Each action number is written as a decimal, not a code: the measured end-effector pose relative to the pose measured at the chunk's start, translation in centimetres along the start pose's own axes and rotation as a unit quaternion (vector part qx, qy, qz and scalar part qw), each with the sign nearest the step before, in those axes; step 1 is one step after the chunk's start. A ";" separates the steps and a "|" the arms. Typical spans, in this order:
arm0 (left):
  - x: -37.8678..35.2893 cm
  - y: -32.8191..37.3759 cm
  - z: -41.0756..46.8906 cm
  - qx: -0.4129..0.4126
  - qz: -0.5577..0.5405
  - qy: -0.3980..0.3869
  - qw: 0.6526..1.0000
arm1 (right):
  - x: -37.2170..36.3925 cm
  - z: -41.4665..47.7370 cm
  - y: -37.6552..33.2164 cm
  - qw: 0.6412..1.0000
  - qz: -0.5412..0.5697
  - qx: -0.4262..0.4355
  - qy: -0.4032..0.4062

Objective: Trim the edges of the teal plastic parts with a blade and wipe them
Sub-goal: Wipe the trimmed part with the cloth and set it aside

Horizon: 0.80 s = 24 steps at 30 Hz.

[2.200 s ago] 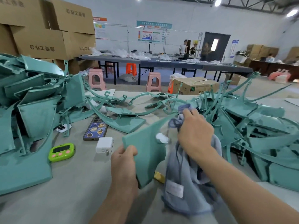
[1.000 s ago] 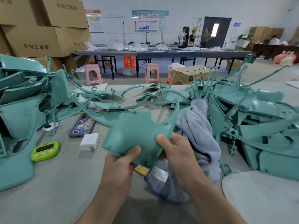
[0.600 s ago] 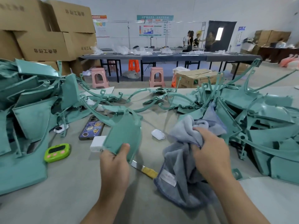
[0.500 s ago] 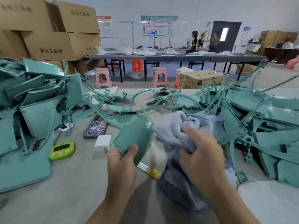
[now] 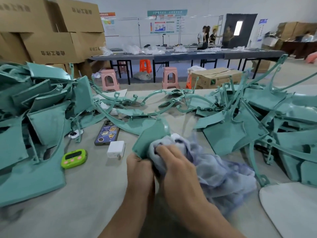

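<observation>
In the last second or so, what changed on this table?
The right hand carried the cloth leftward onto the teal part, which the left hand keeps gripping. The blade seen earlier is now hidden. The phone, charger and green timer stayed put.

Qty check, bench side:

- Hands: 2, i.e. left hand (image 5: 139,166) and right hand (image 5: 176,162).
- Cloth (image 5: 223,170): 1.
- Part (image 5: 151,134) in hand: 1.
- Teal piles: 2, i.e. left pile (image 5: 42,117) and right pile (image 5: 257,121). Pcs per pile too tangled to count.
- Phone (image 5: 107,133): 1.
- Charger (image 5: 116,148): 1.
- Timer (image 5: 74,158): 1.
- Small white gadget (image 5: 75,134): 1.
- Pink stools (image 5: 109,79): 2 plain.
- Orange stool (image 5: 145,66): 1 plain; a 2nd approx., half hidden.
- Floor carton (image 5: 214,78): 1.
- Stacked cartons (image 5: 51,45), left: min. 4.
- People (image 5: 208,38) by door: 4.
</observation>
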<state>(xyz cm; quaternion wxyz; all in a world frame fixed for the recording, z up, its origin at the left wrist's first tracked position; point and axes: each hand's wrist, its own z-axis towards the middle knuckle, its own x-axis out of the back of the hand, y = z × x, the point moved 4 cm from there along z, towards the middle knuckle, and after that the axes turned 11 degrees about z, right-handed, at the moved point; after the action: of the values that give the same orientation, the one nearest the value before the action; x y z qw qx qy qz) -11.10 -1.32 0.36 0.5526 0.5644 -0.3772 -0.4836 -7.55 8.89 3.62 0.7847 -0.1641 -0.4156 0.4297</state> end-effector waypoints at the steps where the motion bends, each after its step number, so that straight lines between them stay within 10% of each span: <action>1: 0.2 0.1 0.2 0.008 -0.009 -0.002 1.000 | -0.2 0.0 -0.2 1.000 0.015 0.001 -0.015; 11: -0.5 1.0 -0.4 0.025 -0.197 -0.088 0.976 | 2.8 5.1 2.7 0.974 -0.155 -0.161 0.046; 19: 1.0 0.1 0.8 0.141 -0.226 -0.081 0.960 | -0.3 2.3 -1.2 0.991 -0.123 0.027 -0.048; 24: 1.3 0.9 0.7 0.103 -0.251 -0.080 0.959 | 2.9 5.7 4.6 0.963 -0.230 -0.136 0.025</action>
<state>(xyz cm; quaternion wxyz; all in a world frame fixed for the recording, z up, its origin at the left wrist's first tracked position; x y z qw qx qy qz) -11.30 -2.86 1.12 0.3205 0.6544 -0.3139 -0.6087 -13.70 13.36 5.68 0.8427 -0.1800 -0.4771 0.1726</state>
